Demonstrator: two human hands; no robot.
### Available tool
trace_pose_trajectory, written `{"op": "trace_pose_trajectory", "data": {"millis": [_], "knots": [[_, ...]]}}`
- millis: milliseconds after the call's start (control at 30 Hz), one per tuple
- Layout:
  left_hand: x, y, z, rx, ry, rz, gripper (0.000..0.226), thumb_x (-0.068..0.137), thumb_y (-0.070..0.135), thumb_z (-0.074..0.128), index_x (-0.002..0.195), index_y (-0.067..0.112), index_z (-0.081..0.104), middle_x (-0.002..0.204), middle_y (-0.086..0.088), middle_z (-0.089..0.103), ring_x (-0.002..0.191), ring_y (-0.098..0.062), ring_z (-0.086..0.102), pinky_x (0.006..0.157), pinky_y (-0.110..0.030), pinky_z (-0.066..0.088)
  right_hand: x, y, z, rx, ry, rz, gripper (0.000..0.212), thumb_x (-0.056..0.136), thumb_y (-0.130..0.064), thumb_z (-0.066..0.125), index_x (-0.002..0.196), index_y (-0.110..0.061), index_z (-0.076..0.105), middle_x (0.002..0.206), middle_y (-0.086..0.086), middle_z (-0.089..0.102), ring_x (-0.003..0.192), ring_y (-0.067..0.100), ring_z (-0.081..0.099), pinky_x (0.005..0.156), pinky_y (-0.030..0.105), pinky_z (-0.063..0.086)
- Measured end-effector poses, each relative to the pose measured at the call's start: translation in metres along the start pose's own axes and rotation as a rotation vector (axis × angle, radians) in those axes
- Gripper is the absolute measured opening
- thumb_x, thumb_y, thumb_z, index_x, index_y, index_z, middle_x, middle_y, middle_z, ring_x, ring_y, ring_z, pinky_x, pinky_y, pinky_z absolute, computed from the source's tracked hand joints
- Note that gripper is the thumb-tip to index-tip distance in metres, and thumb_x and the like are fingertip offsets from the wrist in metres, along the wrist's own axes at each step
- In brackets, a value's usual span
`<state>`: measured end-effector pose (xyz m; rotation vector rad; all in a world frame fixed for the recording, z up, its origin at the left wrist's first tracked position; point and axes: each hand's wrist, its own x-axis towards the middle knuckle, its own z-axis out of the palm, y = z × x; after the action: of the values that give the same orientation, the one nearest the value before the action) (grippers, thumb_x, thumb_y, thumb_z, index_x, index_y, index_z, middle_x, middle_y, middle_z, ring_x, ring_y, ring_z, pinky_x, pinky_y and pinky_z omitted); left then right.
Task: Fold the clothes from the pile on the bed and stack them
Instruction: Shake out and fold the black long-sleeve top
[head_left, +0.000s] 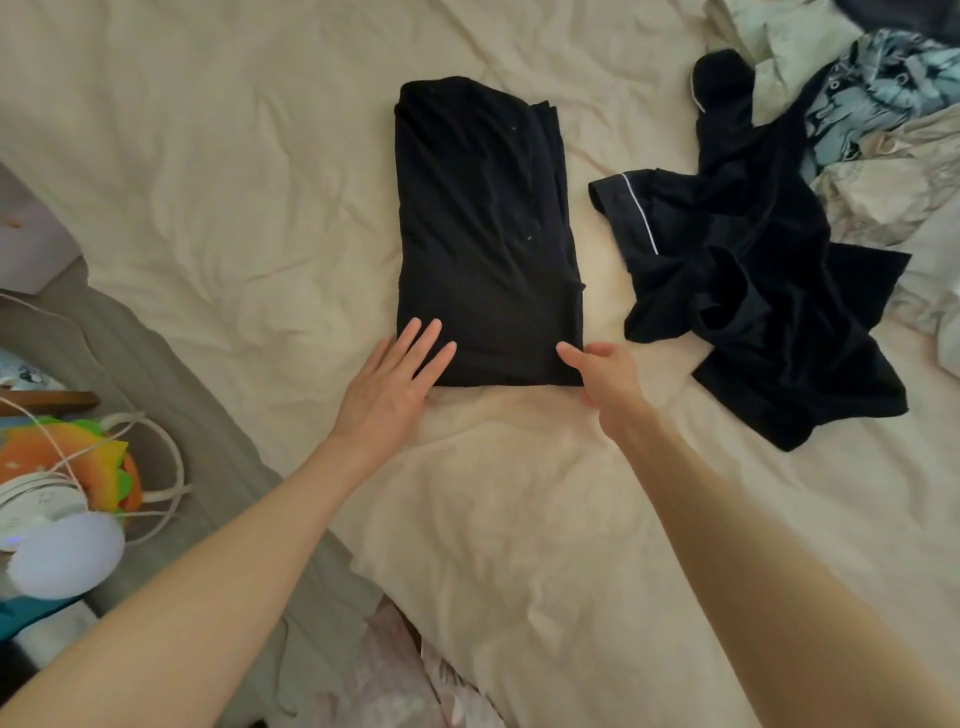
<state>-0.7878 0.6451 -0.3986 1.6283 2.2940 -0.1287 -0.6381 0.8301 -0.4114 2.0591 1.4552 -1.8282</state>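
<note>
A black garment (485, 228), folded into a long rectangle, lies flat in the middle of the cream bed sheet (234, 156). My left hand (395, 382) rests with straight fingers on its near left corner. My right hand (605, 371) is at the near right corner, thumb on top of the cloth and fingers curled at its edge. To the right lies a crumpled black garment with white piping (753, 270). Behind it, at the far right, is the pile of unfolded clothes (872, 104), with a blue-patterned piece on top.
The bed's left edge, with a grey sheet (182, 395), runs diagonally past my left arm. Beyond it sit white cables (161, 467), a colourful orange and green object (67, 452) and a round white device (62, 556). Crumpled cream bedding (893, 208) fills the right side.
</note>
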Motion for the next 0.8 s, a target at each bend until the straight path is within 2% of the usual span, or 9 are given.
{"op": "trace_pose_trajectory", "data": {"millis": [67,133,200,300,367,533,667,733,800], "knots": [[0.003,-0.004,0.001,0.033,0.062,0.016,0.068,0.091,-0.003,0.051,0.149,0.014,0.02,0.157,-0.011,0.013,0.145,-0.027,0.01,0.117,-0.037,0.013,0.001,-0.002,0.001,0.01,-0.037,0.05,0.038,0.089,-0.022,0.065,0.121,-0.003,0.056,0.114,0.009,0.06,0.099,0.022,0.056,0.071,0.025,0.047],[0.004,-0.005,-0.001,0.013,0.153,0.061,0.066,0.072,-0.019,0.064,0.133,0.001,0.049,0.14,-0.02,0.045,0.13,-0.035,0.043,0.106,-0.042,0.036,-0.001,-0.004,0.0,0.048,-0.055,0.082,0.03,0.09,-0.018,0.064,0.115,-0.003,0.059,0.108,0.008,0.062,0.093,0.022,0.06,0.07,0.026,0.05],[0.003,-0.005,0.0,-0.004,0.264,0.076,0.06,0.057,-0.024,0.073,0.113,-0.006,0.064,0.118,-0.022,0.062,0.109,-0.038,0.061,0.088,-0.047,0.051,-0.005,-0.003,-0.003,0.109,-0.07,0.105,0.015,0.09,-0.015,0.064,0.101,-0.006,0.06,0.101,0.006,0.061,0.086,0.019,0.06,0.071,0.027,0.053],[-0.01,0.001,-0.001,-0.126,0.298,0.029,0.058,0.048,-0.027,0.076,0.102,-0.007,0.069,0.106,-0.022,0.068,0.096,-0.036,0.067,0.069,-0.043,0.057,-0.02,0.006,-0.01,0.122,-0.078,0.134,0.012,0.089,-0.014,0.064,0.082,-0.01,0.056,0.094,0.006,0.06,0.084,0.018,0.061,0.069,0.027,0.056],[-0.024,0.006,-0.001,-0.186,0.273,0.021,0.059,0.046,-0.028,0.076,0.101,-0.007,0.069,0.105,-0.022,0.068,0.095,-0.037,0.067,0.065,-0.041,0.057,-0.034,0.018,-0.016,0.142,-0.103,0.149,0.014,0.089,-0.013,0.064,0.079,-0.009,0.054,0.094,0.007,0.061,0.086,0.02,0.062,0.068,0.027,0.055],[-0.056,0.024,-0.005,-0.27,0.298,0.006,0.057,0.05,-0.026,0.076,0.103,-0.005,0.069,0.107,-0.019,0.068,0.099,-0.034,0.066,0.071,-0.04,0.057,-0.067,0.049,-0.032,0.268,-0.188,0.203,0.01,0.091,-0.009,0.06,0.084,-0.007,0.054,0.098,0.013,0.066,0.079,0.022,0.071,0.064,0.025,0.05],[-0.089,0.036,0.006,-0.252,0.176,0.011,0.066,0.062,-0.024,0.07,0.124,-0.002,0.058,0.13,-0.02,0.055,0.121,-0.037,0.052,0.091,-0.046,0.051,-0.086,0.075,-0.04,0.353,-0.203,0.269,0.013,0.091,-0.009,0.06,0.083,-0.006,0.051,0.096,0.012,0.065,0.081,0.023,0.07,0.065,0.026,0.049],[-0.09,0.036,0.01,-0.281,0.139,0.004,0.06,0.077,-0.009,0.069,0.132,0.003,0.051,0.143,-0.02,0.041,0.132,-0.037,0.04,0.101,-0.046,0.044,-0.083,0.076,-0.039,0.352,-0.183,0.263,0.014,0.091,-0.009,0.06,0.081,-0.007,0.051,0.097,0.011,0.063,0.086,0.023,0.066,0.065,0.026,0.048],[-0.083,0.037,0.013,-0.439,0.127,-0.049,0.047,0.091,0.012,0.06,0.136,0.01,0.048,0.152,-0.015,0.028,0.139,-0.028,0.029,0.108,-0.036,0.033,-0.074,0.071,-0.036,0.319,-0.145,0.238,0.014,0.091,-0.009,0.06,0.081,-0.008,0.051,0.098,0.008,0.06,0.088,0.02,0.061,0.063,0.026,0.048]]}}
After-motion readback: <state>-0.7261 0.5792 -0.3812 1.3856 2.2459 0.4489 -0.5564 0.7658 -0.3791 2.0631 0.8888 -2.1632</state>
